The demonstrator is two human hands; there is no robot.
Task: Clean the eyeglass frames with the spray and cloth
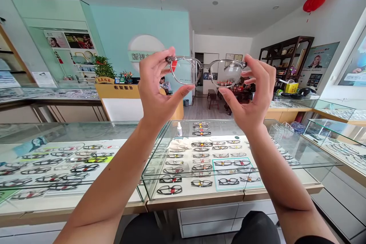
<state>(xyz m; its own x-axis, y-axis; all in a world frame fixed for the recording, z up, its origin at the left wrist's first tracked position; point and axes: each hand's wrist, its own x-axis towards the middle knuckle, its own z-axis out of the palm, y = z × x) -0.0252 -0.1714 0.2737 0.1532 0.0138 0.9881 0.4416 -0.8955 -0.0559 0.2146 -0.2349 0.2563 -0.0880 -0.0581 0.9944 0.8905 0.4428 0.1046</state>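
Note:
A pair of clear-framed eyeglasses [205, 66] is held up at eye height, level, above the glass counter. My left hand [157, 84] pinches its left hinge end, with the thumb below the left lens. At the other end, my right hand [253, 91] grips the right hinge corner, thumb under the right lens. A red tag [173, 65] shows at the left lens. Under my arms, the glass display case [197, 194] holds rows of eyeglasses. A white spray bottle [179, 129] and a pale cloth [178, 145] are by its far edge.
Another glass case [85, 194] with frames adjoins on the left, and a third [340, 148] stands at right. A cashier counter [118, 95] with plants is further back. One person [163, 84] sits behind it, partly hidden. Stools [213, 99] stand on the wooden floor.

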